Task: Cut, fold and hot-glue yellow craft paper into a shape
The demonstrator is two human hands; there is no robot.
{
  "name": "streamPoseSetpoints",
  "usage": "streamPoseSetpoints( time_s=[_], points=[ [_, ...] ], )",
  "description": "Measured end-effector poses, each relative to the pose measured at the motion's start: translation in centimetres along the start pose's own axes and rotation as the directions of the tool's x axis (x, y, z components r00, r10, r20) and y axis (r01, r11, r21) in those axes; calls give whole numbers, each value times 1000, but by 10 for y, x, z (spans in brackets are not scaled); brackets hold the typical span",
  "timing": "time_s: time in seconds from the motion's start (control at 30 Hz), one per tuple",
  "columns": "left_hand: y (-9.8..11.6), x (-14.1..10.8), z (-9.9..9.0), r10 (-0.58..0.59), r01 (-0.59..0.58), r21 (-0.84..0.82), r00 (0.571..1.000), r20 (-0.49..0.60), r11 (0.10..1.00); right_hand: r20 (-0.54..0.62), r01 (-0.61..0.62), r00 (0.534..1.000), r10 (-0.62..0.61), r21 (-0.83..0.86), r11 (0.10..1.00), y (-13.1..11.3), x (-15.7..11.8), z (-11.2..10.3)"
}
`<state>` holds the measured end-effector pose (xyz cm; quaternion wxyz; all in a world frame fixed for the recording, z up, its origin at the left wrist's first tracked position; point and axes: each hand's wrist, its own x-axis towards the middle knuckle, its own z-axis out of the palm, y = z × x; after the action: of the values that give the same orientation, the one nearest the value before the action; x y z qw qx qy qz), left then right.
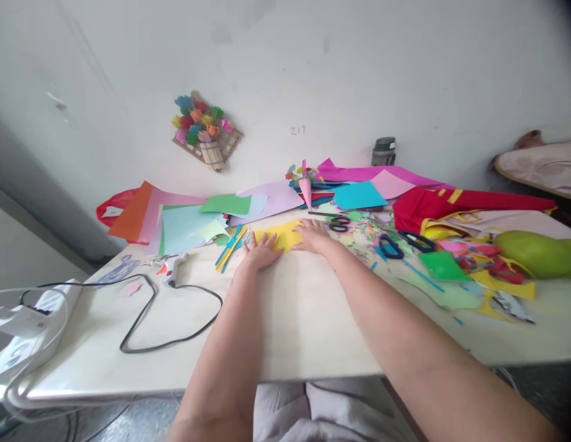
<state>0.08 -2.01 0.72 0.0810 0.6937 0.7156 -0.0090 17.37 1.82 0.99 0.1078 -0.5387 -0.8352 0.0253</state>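
A yellow sheet of paper [282, 235] lies on the table between my hands. My left hand [262, 250] rests flat on its left part, fingers spread. On its right end my right hand [313, 236] lies with the fingers stretched out; neither hand grips anything that I can see. Just left of my left hand is a bundle of blue and yellow paper strips [230, 247]. Black-handled scissors [339, 223] lie beyond my right hand. Behind the sheet, a pink paper cone with small paper flowers [305, 187] leans near the wall.
A glue gun [174, 267] with a looping black cord lies left, near a white power strip [32, 328]. Coloured sheets [184, 228] line the back. Blue-handled scissors [390, 247], paper scraps [451, 297] and a green rounded object [529, 255] lie right. A bottle [384, 151] stands behind.
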Motion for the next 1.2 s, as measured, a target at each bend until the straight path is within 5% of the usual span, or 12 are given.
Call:
streamPoseSetpoints(
  time_s=[0.2, 0.4, 0.5, 0.6, 0.7, 0.77, 0.93, 1.2],
  points=[
    [0, -1, -1, -6, 6, -24, 1000, 13, 1000, 225, -36, 974, 24, 50, 998, 4, 1, 5],
    [0, 0, -1, -18, 18, -35, 1000, 5, 999, 232, -70, 971, 61, 31, 997, 9, 0, 8],
    [0, 0, 0, -15, 15, -45, 1000, 2, 999, 149, -86, 985, 84, 7, 996, 18, 1, 10],
    [-1, 1, 0, -16, 16, -51, 1000, -14, 999, -58, -29, 998, 31, 27, 999, 24, 5, 9],
    [-1, 2, 3, -17, 15, -46, 998, -58, 999, -298, 59, 955, -9, 159, 985, 16, 8, 4],
    [1, 2, 6, -5, 1, -34, 993, -114, 999, -351, 128, 936, -4, 332, 935, 2, 9, 2],
    [2, -2, 3, 58, -72, -52, 971, -232, 996, -37, 51, 999, -36, 715, 697, -33, 8, 12],
    [-26, -9, -14, -67, -12, -270, 957, -282, 963, 46, -48, 999, 18, 784, 619, -21, 9, 18]
  ],
)
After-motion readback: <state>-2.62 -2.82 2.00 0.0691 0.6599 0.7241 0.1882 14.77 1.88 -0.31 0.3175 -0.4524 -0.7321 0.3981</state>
